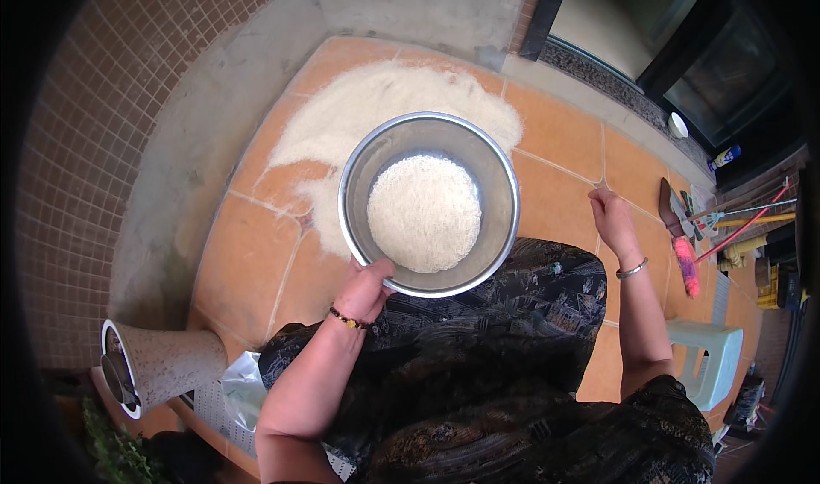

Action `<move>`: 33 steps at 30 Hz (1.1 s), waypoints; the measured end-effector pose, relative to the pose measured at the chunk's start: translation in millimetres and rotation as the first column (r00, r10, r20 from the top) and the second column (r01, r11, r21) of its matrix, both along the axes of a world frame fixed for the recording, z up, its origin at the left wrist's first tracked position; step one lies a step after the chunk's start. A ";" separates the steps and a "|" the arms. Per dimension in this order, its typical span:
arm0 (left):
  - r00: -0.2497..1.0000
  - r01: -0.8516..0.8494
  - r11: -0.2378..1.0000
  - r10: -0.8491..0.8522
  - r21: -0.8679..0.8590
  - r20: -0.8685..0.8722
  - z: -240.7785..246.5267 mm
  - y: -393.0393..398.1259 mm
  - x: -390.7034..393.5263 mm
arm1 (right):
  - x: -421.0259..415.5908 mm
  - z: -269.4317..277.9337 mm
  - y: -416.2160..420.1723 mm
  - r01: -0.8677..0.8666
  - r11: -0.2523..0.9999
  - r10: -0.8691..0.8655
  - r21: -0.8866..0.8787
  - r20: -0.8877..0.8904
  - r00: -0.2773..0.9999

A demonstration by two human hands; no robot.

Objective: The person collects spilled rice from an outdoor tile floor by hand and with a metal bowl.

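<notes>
My left hand (366, 286) grips the near-left rim of a deep stainless steel bowl (498, 228), thumb over the edge. White grains that look like rice (424, 213) cover the bowl's bottom. The bowl is held above my lap, in front of the patterned dark clothing (487, 304). Beyond and partly hidden behind it, a wide layer of the same pale grains (397, 93) is spread on the orange tile floor (564, 208). My right hand (614, 222) is off to the right, apart from the bowl, its fingers curled together with nothing visible in them.
A tiled wall with a grey concrete base (192, 119) bounds the left. A speckled bin (173, 362) and silvery plastic bag (243, 385) are at lower left. At right are a pale green plastic stool (721, 362), a pink duster (685, 267), long-handled tools and a white bowl (677, 126).
</notes>
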State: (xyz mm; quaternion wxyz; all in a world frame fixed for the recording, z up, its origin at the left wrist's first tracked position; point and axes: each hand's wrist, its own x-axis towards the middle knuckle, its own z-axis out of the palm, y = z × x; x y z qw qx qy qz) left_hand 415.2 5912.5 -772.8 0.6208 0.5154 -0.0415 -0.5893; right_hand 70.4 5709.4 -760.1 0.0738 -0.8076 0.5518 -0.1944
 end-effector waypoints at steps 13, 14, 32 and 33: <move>0.996 0.090 0.993 -0.090 -0.074 0.005 -16.7 5.1 -1.5 | 246.4 -20.3 72.3 -0.522 0.834 0.526 0.178 0.025 0.850; 0.992 0.124 0.990 -0.125 -0.070 -0.018 -28.2 8.3 2.8 | 248.2 -22.0 88.8 -0.629 0.765 0.632 0.142 0.030 0.775; 0.991 0.018 1.000 -0.016 -0.013 0.133 -38.7 -1.3 6.8 | 214.8 -31.5 54.3 -0.360 0.764 0.489 0.536 -0.116 0.864; 0.995 0.031 0.999 -0.034 0.030 0.096 -31.2 -3.5 5.9 | 217.3 -36.2 63.5 -0.384 0.729 0.493 0.567 -0.045 0.869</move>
